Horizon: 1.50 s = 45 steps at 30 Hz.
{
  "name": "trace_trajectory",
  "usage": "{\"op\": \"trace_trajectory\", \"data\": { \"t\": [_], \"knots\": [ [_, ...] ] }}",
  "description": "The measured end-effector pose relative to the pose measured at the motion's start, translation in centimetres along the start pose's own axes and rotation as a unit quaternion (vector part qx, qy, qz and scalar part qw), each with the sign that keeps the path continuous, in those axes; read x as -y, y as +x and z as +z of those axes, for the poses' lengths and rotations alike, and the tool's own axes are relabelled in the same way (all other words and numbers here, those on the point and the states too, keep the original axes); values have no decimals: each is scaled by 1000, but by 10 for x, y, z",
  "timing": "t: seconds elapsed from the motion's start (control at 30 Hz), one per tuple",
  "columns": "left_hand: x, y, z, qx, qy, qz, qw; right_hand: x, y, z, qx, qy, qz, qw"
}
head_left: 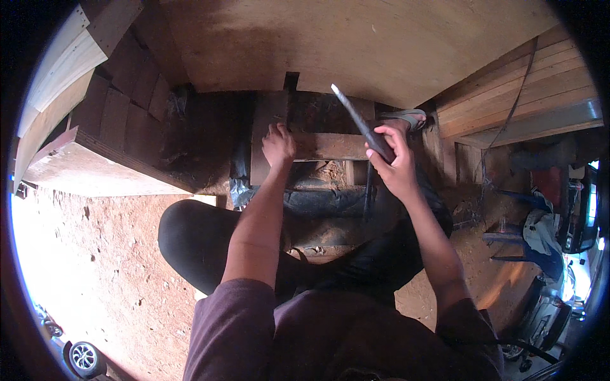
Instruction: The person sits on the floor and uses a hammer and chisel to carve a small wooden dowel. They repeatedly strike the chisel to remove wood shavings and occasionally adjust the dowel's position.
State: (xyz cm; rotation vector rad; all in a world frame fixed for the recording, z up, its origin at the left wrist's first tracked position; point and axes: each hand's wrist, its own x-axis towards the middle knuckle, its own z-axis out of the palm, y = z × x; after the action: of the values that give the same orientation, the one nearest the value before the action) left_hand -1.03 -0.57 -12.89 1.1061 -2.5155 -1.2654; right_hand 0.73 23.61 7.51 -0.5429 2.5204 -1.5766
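My right hand (396, 162) is wrapped round the dark handle of a long, tapered tool (351, 110). Its narrow grey shaft points up and to the left and ends in a bright tip; whether it is a chisel or a knife I cannot tell. My left hand (278, 145), fingers curled, is at the left end of a short wooden board (330, 146) that lies crosswise in front of me. What those fingers hold, if anything, is hidden. The tool's tip is apart from the board, above it in the picture.
A large plywood panel (343, 44) spans the far side. Stacked boards (508, 95) with a hanging cable stand at right, a wooden box (108, 168) at left. A sandalled foot (406, 117) is beyond my right hand. Blue chair (543, 238) and dirt ground (127, 254) lie around.
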Motion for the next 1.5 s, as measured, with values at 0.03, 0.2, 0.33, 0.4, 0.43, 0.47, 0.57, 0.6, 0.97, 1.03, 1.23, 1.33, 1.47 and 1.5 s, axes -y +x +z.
{"op": "trace_trajectory", "data": {
  "t": [0.03, 0.2, 0.33, 0.4, 0.43, 0.47, 0.57, 0.6, 0.97, 1.03, 1.23, 1.33, 1.47, 1.5],
  "knots": [
    [-1, 0, -1, 1, -15, -9, 1000, 0, -5, 3, -28, -34, -7, 999],
    [0, -6, -5, -45, -61, 11, 997, -23, -51, 39, 15, -148, 52, 987],
    [6, -9, -16, -61, -75, 131, 987, -54, -79, 44, 38, -125, 113, 985],
    [5, -13, -26, -14, 11, 222, 975, -69, -87, 37, -31, -116, 85, 989],
    [2, -17, -31, 2, 50, 272, 961, -77, -90, 33, -54, -134, 78, 986],
    [-2, -22, -35, 8, 82, 301, 950, -85, -93, 31, -86, -157, 38, 983],
    [-15, -39, -44, 15, 138, 380, 914, -110, -104, 29, -98, -171, 66, 978],
    [-19, -42, -47, 35, 142, 393, 908, -117, -110, 28, -89, -140, 98, 981],
    [-15, -33, -46, 62, 199, 464, 861, -136, -117, 29, -115, -75, 67, 988],
    [-13, -31, -46, 65, 217, 466, 855, -133, -117, 28, -113, -61, 79, 989],
    [-5, -24, -48, 61, 178, 479, 858, -119, -112, 20, -111, -77, 85, 987],
    [-6, -20, -48, 70, 106, 423, 897, -95, -107, 15, -117, -50, 109, 986],
    [-26, -11, -50, -63, 2, 322, 944, -59, -90, 7, -104, -80, 40, 991],
    [-35, -8, -53, -68, -79, 302, 948, -51, -83, 6, -79, -89, 48, 992]
  ]
}}
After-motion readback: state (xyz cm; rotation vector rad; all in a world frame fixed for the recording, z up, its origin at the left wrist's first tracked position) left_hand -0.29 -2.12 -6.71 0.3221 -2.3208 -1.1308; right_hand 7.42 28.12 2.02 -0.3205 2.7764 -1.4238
